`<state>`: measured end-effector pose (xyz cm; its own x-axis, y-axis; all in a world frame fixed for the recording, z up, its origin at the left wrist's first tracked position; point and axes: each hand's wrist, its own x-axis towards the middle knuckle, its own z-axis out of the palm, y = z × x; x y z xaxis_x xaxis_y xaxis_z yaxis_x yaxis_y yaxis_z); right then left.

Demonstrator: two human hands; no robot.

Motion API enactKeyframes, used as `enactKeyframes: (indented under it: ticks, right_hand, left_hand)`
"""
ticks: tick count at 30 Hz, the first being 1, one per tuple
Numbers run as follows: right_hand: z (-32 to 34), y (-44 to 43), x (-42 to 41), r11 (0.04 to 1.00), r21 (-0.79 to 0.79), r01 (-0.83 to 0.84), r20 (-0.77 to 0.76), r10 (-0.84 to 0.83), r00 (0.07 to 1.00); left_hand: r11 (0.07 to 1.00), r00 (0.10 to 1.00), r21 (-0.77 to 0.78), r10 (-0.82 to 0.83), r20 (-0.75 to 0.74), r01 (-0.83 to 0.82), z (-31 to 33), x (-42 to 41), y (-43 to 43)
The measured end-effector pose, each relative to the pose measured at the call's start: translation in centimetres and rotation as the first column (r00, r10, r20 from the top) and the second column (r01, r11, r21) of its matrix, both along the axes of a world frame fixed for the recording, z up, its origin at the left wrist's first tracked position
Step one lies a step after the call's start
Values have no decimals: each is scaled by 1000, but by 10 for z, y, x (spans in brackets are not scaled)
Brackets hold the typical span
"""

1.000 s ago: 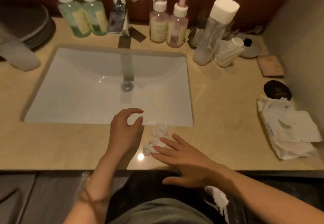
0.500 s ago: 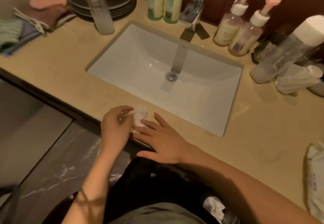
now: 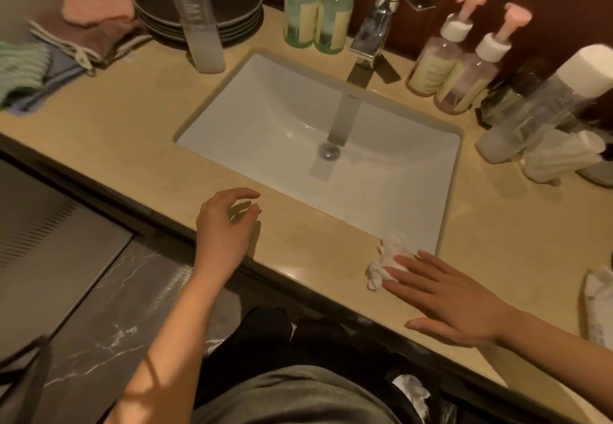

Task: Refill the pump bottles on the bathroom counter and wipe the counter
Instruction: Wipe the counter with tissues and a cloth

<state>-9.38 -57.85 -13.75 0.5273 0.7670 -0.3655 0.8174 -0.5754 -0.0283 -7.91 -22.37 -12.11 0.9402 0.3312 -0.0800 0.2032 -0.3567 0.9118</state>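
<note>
The beige stone counter (image 3: 139, 131) carries stacked dark plates (image 3: 232, 12) and folded cloths (image 3: 76, 38) far left. A crumpled white tissue (image 3: 386, 262) lies near, right of centre.

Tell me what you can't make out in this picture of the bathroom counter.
Head view:
- Green pump bottles: nozzles cut off by the top edge.
- Pink pump bottles: label print too small and blurred to read.
- Wipe packet: mostly cut off by the right edge.
- Crumpled tissue: partly covered by the right hand.
</note>
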Motion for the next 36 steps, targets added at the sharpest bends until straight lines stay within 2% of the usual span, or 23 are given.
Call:
enactKeyframes:
  ticks: [4, 7, 12, 14, 16, 17, 19, 20, 21, 26, 30, 33, 36]
  right_hand:
    - [-6, 55, 23, 998, 2, 61, -47, -61, 997]
    - [-11, 105, 46, 995, 92, 41, -66, -35, 997]
    - [-16, 183, 69, 978, 210, -6, -68, 21, 997]
    - [-15, 201, 67, 971, 238, -17, -75, 36, 997]
    - [-14, 206, 61, 968, 246, -40, -80, 61, 995]
    - [-13, 201, 57, 966, 246, -79, -73, 100, 992]
    - [-10, 183, 46, 957, 234, -169, -56, 187, 981]
    - [-8, 172, 42, 955, 221, -196, -57, 213, 975]
    - [-7, 156, 36, 954, 211, -211, -72, 231, 970]
    - [-7, 55, 8, 953, 169, -251, -108, 271, 957]
    - [-3, -7, 2, 962, 105, -253, -63, 260, 963]
    - [0, -9, 9, 966, 59, -253, -68, 257, 964]
    - [-1, 22, 20, 979, 80, -187, -81, 193, 978]
  left_hand:
    - [1000, 1000, 24, 13, 2, -13, -3, -4, 19]
    - [997, 998, 60, 55, -11, -55, -6, -13, 27]
    - [970, 974, 96, 227, -17, -224, -14, -38, 22]
    - [954, 951, 18, 299, -83, -299, -18, -47, 12]
    - [909, 923, -198, 330, -195, -367, -21, -52, -2]
    - [848, 909, -341, 335, -247, -405, -23, -56, -12]
    - [666, 903, -610, 307, -301, -430, -33, -61, -31]
    - [595, 910, -690, 286, -299, -413, -39, -62, -38]
    - [570, 920, -723, 275, -280, -390, -43, -64, -45]
    - [533, 928, -770, 309, -210, -352, -50, -66, -64]
    - [555, 927, -751, 305, -217, -358, -57, -63, -65]
    - [591, 929, -723, 300, -214, -358, -59, -62, -67]
    - [605, 926, -708, 315, -209, -365, -56, -61, -71]
